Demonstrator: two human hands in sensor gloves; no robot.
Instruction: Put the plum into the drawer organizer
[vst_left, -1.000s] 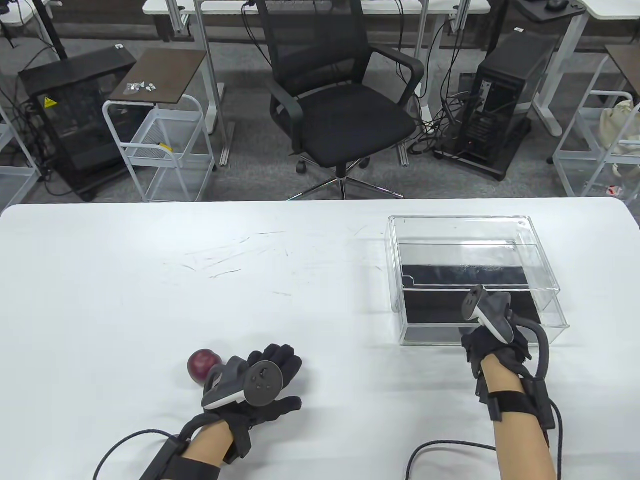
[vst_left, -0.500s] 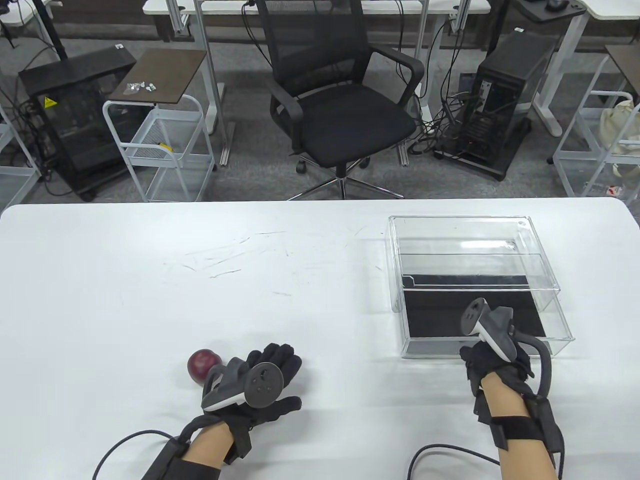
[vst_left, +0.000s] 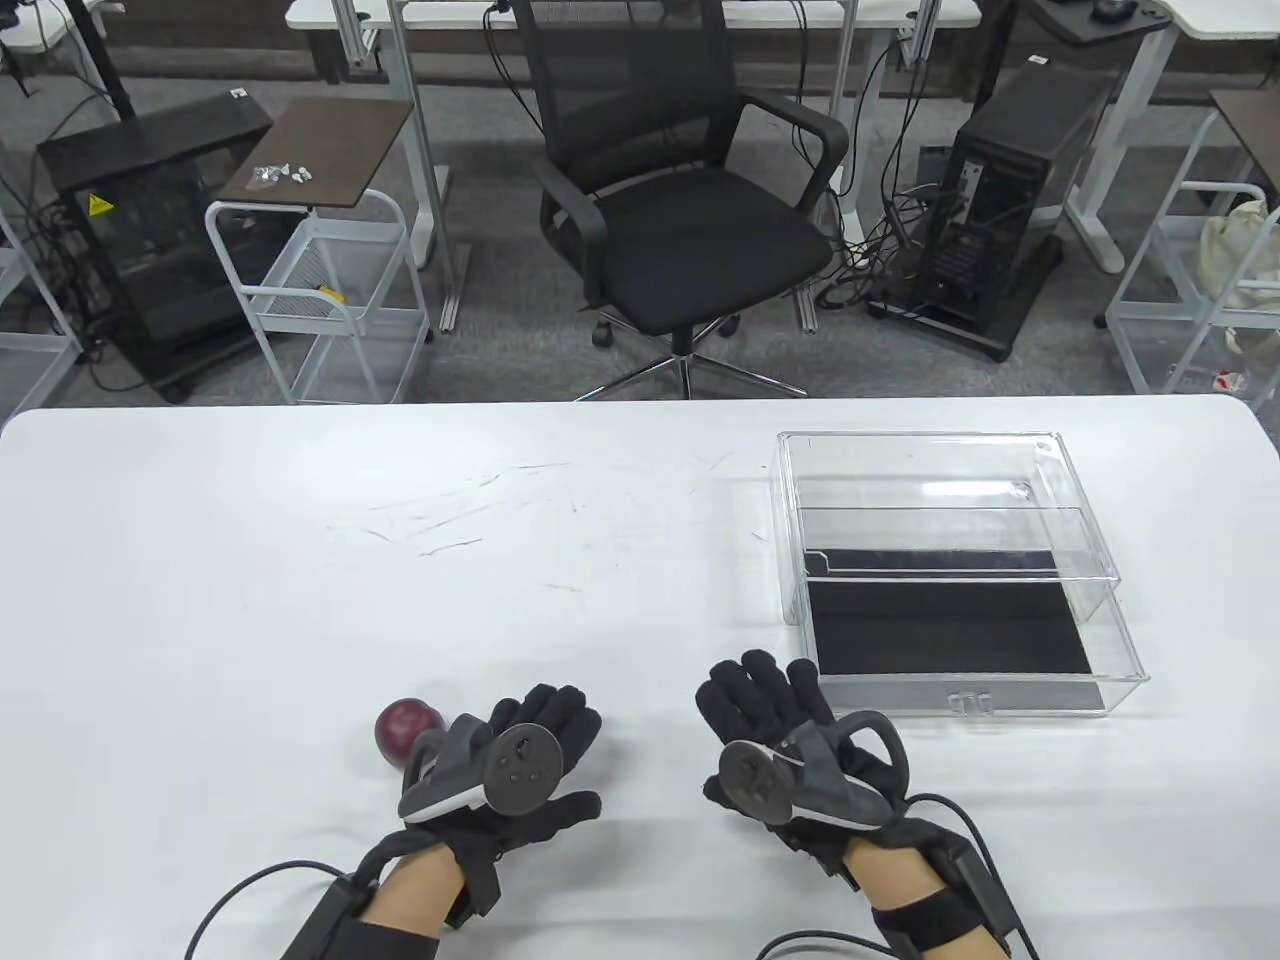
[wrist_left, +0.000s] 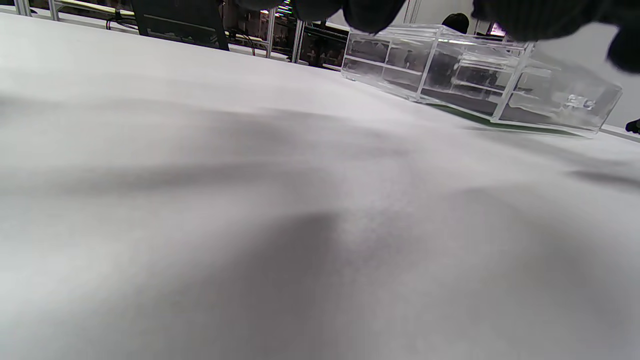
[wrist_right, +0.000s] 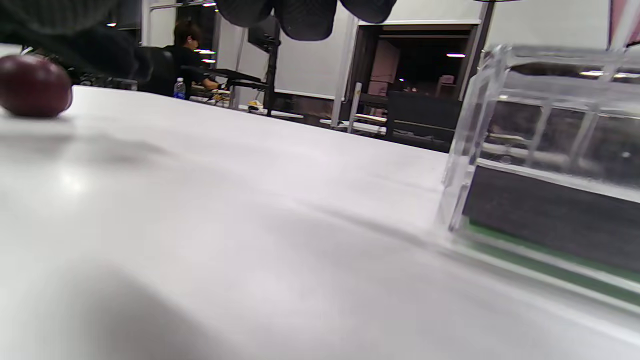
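A dark red plum (vst_left: 405, 727) lies on the white table near the front, just left of my left hand (vst_left: 545, 725); it also shows at the far left of the right wrist view (wrist_right: 34, 86). My left hand rests flat on the table, fingers spread, holding nothing. The clear drawer organizer (vst_left: 930, 470) stands at the right with its drawer (vst_left: 1115, 650) pulled out toward me, a black liner inside; it also shows in the left wrist view (wrist_left: 480, 75) and the right wrist view (wrist_right: 550, 150). My right hand (vst_left: 765, 700) rests flat and empty left of the drawer front.
The white table (vst_left: 300, 560) has faint scratch marks in the middle. An office chair (vst_left: 680, 200), a wire cart (vst_left: 320, 290) and a computer tower (vst_left: 1020, 200) stand on the floor beyond the far edge.
My right hand pulled the drawer further out, then let go of its front and moved left and down to rest flat on the table. The left hand and plum have not moved.
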